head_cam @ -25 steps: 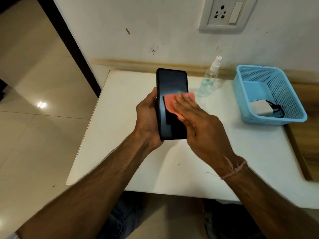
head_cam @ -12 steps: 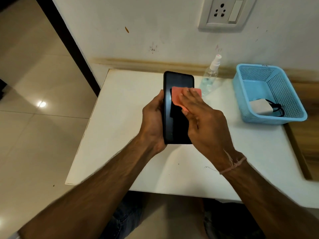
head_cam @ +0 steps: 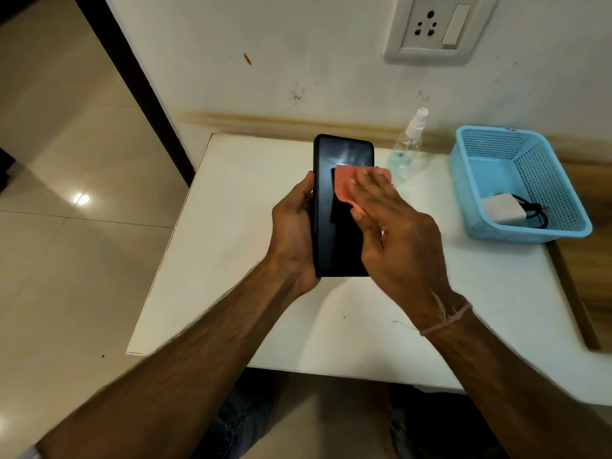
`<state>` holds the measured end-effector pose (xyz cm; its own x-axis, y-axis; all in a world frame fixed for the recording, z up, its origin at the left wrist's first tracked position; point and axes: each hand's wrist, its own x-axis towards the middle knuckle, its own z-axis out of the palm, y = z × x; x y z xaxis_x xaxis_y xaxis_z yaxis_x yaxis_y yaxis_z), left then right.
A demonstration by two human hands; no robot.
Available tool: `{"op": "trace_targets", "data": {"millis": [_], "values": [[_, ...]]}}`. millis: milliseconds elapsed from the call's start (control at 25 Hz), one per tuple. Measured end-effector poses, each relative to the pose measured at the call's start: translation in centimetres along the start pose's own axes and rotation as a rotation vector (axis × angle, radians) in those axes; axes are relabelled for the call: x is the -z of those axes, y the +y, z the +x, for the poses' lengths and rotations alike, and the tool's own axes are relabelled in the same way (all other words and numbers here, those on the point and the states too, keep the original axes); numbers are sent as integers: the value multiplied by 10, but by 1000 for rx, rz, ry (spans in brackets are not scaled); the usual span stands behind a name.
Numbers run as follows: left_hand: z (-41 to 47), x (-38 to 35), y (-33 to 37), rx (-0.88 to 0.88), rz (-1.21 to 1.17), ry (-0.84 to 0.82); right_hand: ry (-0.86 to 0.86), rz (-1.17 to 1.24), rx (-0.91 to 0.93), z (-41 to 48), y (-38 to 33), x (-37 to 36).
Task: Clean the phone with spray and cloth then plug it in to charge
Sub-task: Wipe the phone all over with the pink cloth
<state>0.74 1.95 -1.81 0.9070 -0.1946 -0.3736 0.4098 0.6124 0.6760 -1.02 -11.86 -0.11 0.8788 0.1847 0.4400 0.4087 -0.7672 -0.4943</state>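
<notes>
You're in a plain indoor room, likely a home.
Your white tabletop (head_cam: 231, 293) butts against a scuffed painted wall (head_cam: 331, 61) bearing a socket-and-switch plate (head_cam: 437, 26); glossy beige floor tiles (head_cam: 66, 276) spread past its left edge.

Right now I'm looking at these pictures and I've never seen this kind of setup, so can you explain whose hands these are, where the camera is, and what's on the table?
There is no machine here. A person wears a wide-angle camera on their head, so every picture looks forward and down at their own two arms. The left hand grips a dark phone by its edges, over a white table. The right hand presses a pinkish cloth against the screen with straight fingers. At the back of the table stands a clear spray bottle. To its right is a blue basket holding a white charger with a black cable. A wall socket sits above, with nothing plugged in.
</notes>
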Motion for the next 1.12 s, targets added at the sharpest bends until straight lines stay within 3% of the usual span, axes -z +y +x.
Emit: {"op": "trace_targets", "data": {"millis": [120,360,600,840,1000,1120], "values": [[-2,-3,-9,-6,71,46,-14,-25,-81,13,-1,-2],[-2,-3,-4,-16,-5,9,-122,85,96,1,-8,-2],[0,-5,-10,19,55,41,-75,27,-60,16,1,1],[-3,-2,-1,-9,-37,-29,-118,126,122,6,-3,-1],[-2,-3,-2,-14,41,36,-85,-14,-29,17,6,2],[-5,-10,-16,6,72,18,-99,34,3,18,-4,-4]]}}
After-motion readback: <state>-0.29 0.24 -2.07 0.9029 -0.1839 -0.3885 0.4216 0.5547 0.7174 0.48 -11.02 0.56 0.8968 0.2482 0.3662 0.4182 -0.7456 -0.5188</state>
